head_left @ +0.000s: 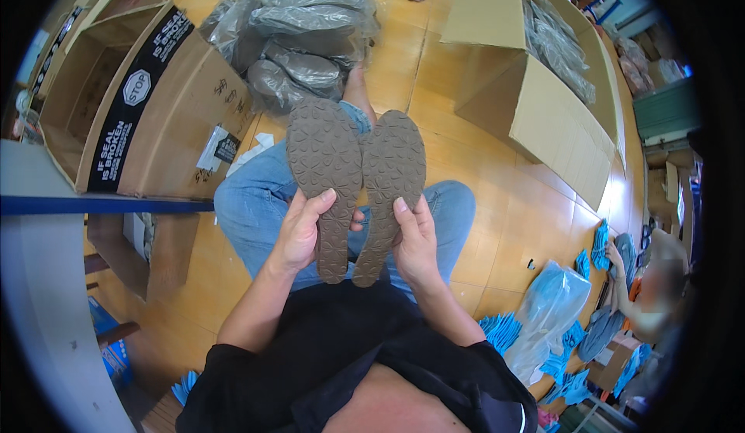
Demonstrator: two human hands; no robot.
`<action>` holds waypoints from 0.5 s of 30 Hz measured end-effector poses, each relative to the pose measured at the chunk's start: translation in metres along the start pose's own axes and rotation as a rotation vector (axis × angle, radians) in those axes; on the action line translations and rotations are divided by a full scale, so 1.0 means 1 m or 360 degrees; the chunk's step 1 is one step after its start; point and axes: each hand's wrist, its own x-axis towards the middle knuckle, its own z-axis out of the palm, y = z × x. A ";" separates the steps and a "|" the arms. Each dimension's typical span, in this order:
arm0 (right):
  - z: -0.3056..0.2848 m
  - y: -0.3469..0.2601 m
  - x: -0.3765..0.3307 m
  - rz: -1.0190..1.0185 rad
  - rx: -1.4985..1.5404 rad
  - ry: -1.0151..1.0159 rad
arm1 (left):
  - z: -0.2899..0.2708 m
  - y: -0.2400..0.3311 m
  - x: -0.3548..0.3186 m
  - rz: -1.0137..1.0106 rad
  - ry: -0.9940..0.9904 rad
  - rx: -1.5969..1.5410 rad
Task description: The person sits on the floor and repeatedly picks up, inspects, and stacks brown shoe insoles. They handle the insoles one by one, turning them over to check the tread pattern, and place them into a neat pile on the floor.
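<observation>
Brown rubber soles, 2 pcs: left sole [324, 181] clasped in left hand [299, 235], right sole [389, 188] in right hand [415, 243], tread up, over lap (inspection stage; next needs a flip or set-down, I'd judge).

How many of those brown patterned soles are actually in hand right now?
2. One brown rubber sole is in the left hand, the other brown sole in the right hand, side by side. More may be in the bagged pile behind.

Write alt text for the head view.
Left hand and right hand hold two grey-brown rubber shoe soles, tread up, side by side over a blue-jeaned lap. Bagged grey soles and open cardboard boxes lie beyond.
</observation>
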 end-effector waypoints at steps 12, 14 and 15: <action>0.003 -0.003 -0.002 0.0184 -0.0040 -0.0300 | -0.001 0.017 -0.014 -0.0038 0.0137 -0.0146; 0.003 -0.003 -0.003 0.0222 -0.0026 -0.0326 | -0.001 0.016 -0.014 -0.0034 0.0152 -0.0159; 0.002 -0.003 -0.003 0.0225 -0.0022 -0.0337 | -0.001 0.016 -0.014 -0.0033 0.0150 -0.0158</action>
